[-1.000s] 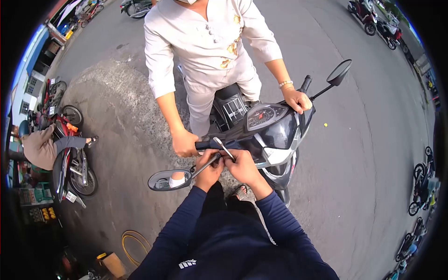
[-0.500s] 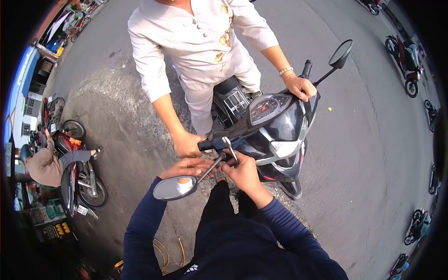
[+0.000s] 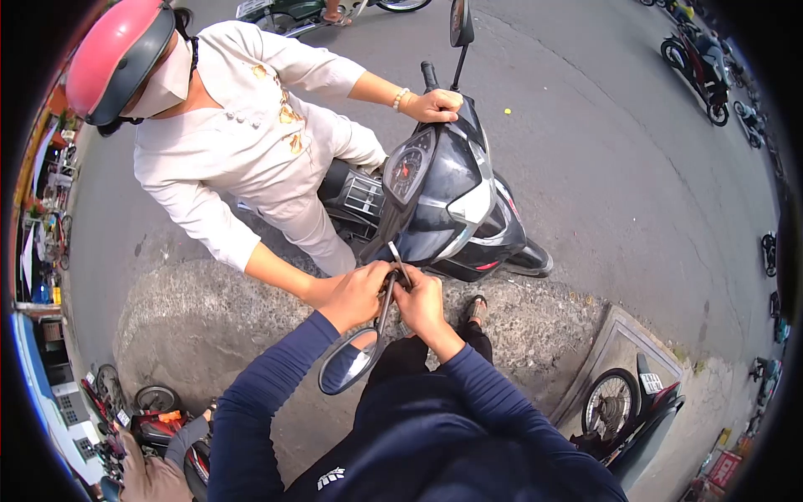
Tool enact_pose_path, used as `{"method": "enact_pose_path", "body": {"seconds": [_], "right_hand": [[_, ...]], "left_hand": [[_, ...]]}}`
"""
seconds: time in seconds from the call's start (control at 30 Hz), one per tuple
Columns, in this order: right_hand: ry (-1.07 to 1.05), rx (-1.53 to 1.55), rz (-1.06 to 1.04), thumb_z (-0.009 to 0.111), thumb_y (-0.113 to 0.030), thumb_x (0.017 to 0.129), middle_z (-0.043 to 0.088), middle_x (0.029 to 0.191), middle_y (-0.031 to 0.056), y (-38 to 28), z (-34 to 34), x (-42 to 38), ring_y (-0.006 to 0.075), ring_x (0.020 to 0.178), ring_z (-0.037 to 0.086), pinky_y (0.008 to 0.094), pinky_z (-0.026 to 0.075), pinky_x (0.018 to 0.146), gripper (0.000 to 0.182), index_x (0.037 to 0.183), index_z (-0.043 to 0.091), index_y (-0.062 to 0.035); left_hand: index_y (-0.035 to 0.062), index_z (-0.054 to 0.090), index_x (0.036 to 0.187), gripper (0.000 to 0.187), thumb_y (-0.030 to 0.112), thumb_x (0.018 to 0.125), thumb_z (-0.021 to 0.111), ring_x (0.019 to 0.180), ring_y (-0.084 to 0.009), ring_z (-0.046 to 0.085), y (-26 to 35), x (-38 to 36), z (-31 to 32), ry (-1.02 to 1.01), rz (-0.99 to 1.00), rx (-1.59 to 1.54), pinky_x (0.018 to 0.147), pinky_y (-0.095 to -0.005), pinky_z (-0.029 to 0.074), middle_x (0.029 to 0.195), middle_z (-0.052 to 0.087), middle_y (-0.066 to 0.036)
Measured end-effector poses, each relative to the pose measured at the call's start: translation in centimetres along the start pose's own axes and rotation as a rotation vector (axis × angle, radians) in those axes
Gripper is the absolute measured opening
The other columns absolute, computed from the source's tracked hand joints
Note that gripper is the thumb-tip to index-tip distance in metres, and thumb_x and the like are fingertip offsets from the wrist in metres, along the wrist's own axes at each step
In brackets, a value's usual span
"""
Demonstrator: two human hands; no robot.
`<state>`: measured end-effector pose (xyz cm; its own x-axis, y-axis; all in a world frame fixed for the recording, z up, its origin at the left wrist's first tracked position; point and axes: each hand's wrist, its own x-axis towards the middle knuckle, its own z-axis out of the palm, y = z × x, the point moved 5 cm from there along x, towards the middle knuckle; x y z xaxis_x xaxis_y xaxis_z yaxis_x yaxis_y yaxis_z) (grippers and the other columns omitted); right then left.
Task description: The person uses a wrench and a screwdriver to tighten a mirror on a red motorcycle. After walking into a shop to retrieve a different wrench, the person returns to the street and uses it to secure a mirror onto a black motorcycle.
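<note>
Grey road surface (image 3: 594, 192) extends beyond both hands, with a rough concrete strip (image 3: 209, 305) below and to either side of the grip. Left grip (image 3: 358, 294): closed, fingers bunched at the upper end of the mirror stem (image 3: 386, 308). Right grip (image 3: 421, 306): closed, thumb and fingers pinching a slim metal tool (image 3: 399, 263), whose bare end projects above the knuckles. Both hands are close together at the stem's top; the exact contact between tool and stem is hidden by the fingers. The oval mirror (image 3: 350, 361) hangs at the stem's lower end, tilted, below the left grip. Directly above the grip is the black and silver front cowl (image 3: 452, 197) of a scooter, with its dial cluster (image 3: 407, 171) on the side facing a standing person (image 3: 242, 134) in pale clothing and a red helmet (image 3: 117, 63). That person's one hand (image 3: 437, 106) rests on the far handlebar, below the second mirror (image 3: 460, 23); the other is largely concealed behind the left grip. Lower right of the grip, a motorbike (image 3: 640, 418) shows its spoked wheel. Lower left, another person (image 3: 150, 473) is beside a red motorbike (image 3: 159, 428).
</note>
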<state>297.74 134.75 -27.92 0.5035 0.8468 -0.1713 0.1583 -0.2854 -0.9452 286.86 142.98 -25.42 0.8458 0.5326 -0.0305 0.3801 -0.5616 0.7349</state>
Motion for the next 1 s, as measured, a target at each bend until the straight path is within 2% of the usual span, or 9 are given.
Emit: {"method": "enact_pose_path", "body": {"seconds": [0.17, 0.27, 0.4, 0.53, 0.67, 0.77, 0.8, 0.9, 1.0], "right_hand": [[0.347, 0.082, -0.074, 0.069, -0.005, 0.082, 0.070, 0.077, 0.0195, 1.7, 2.2, -1.6, 0.0258, 0.066, 0.072, 0.0339, 0.054, 0.062, 0.029, 0.111, 0.071, -0.0026], [0.438, 0.196, -0.018, 0.070, -0.006, 0.083, 0.069, 0.073, 0.0175, 2.7, 3.4, -2.3, 0.0162, 0.061, 0.068, 0.0314, 0.052, 0.059, 0.032, 0.114, 0.070, -0.0021], [0.343, 0.425, 0.066, 0.068, -0.003, 0.086, 0.071, 0.075, 0.0057, 4.1, 3.1, -3.1, 0.0055, 0.053, 0.054, 0.0242, 0.044, 0.052, 0.033, 0.119, 0.067, -0.0039], [0.570, 0.596, 0.102, 0.070, -0.004, 0.089, 0.061, 0.070, -0.0015, 7.1, 2.9, -3.0, 0.0029, 0.057, 0.052, 0.0239, 0.042, 0.051, 0.012, 0.095, 0.059, -0.0018], [0.551, 0.436, 0.052, 0.074, -0.008, 0.087, 0.055, 0.065, 0.0003, 7.7, 2.2, -2.2, 0.0067, 0.060, 0.048, 0.0272, 0.041, 0.055, 0.024, 0.084, 0.051, -0.0037], [0.510, 0.548, 0.139, 0.075, -0.010, 0.085, 0.055, 0.064, 0.0015, 8.9, 3.1, -2.0, 0.0078, 0.060, 0.047, 0.0288, 0.042, 0.055, 0.026, 0.082, 0.050, -0.0034], [0.521, 0.617, 0.103, 0.075, -0.010, 0.086, 0.056, 0.065, 0.0029, 9.2, 3.4, -1.9, 0.0081, 0.061, 0.049, 0.0291, 0.043, 0.057, 0.026, 0.082, 0.050, -0.0032], [0.488, 0.511, 0.129, 0.075, -0.009, 0.086, 0.061, 0.066, 0.0055, 8.1, 2.0, -2.3, 0.0100, 0.061, 0.055, 0.0298, 0.046, 0.057, 0.026, 0.083, 0.051, -0.0031], [0.429, 0.563, 0.175, 0.076, -0.008, 0.085, 0.063, 0.067, 0.0069, 8.1, 1.9, -2.6, 0.0117, 0.062, 0.062, 0.0300, 0.047, 0.057, 0.026, 0.083, 0.050, -0.0027]], "left_hand": [[0.0008, 0.054, 0.116, 0.042, 0.001, 0.076, 0.066, 0.098, -0.0416, 0.062, -0.5, 0.6, -0.6, -0.128, 0.328, 0.096, 0.081, -0.0473, 0.053, 0.106, 0.063, -0.020], [-0.0015, 0.054, 0.117, 0.040, 0.000, 0.078, 0.064, 0.097, -0.0382, 0.064, 0.5, 2.3, -2.2, -0.348, 0.256, 0.127, 0.081, -0.0437, 0.054, 0.103, 0.062, -0.020], [-0.0078, 0.062, 0.097, 0.030, 0.021, 0.091, 0.067, 0.066, -0.0207, 0.071, -1.2, 5.3, -1.3, -0.588, -0.530, -0.089, 0.061, -0.0330, 0.056, 0.075, 0.068, -0.015], [-0.0032, 0.073, 0.081, 0.027, 0.024, 0.083, 0.070, 0.081, -0.0315, 0.074, 2.4, 6.7, 2.3, -0.656, -0.121, 0.738, 0.072, -0.0389, 0.059, 0.084, 0.073, -0.021], [0.0015, 0.076, 0.086, 0.029, 0.028, 0.082, 0.066, 0.088, -0.0351, 0.072, 3.4, 6.3, 3.4, -0.635, -0.177, 0.965, 0.077, -0.0411, 0.058, 0.088, 0.073, -0.021], [-0.0004, 0.075, 0.084, 0.037, 0.034, 0.085, 0.063, 0.078, -0.0316, 0.073, 2.0, 6.4, 2.0, -0.627, -0.334, 0.751, 0.070, -0.0401, 0.058, 0.084, 0.072, -0.022], [0.0008, 0.068, 0.074, 0.038, 0.036, 0.087, 0.061, 0.066, -0.0276, 0.071, 2.3, 6.4, 1.6, -0.780, -0.634, 0.528, 0.057, -0.0410, 0.053, 0.069, 0.066, -0.018], [0.0128, 0.042, 0.066, 0.038, 0.038, 0.089, 0.058, 0.049, -0.0232, 0.061, 0.1, 3.5, 2.3, -0.638, -1.133, -0.212, 0.043, -0.0359, 0.041, 0.055, 0.051, -0.006], [0.0087, 0.061, 0.066, 0.032, 0.032, 0.088, 0.061, 0.054, -0.0230, 0.064, 1.3, 4.1, 1.7, -0.641, -0.971, 0.030, 0.048, -0.0384, 0.048, 0.057, 0.059, -0.010]]}}
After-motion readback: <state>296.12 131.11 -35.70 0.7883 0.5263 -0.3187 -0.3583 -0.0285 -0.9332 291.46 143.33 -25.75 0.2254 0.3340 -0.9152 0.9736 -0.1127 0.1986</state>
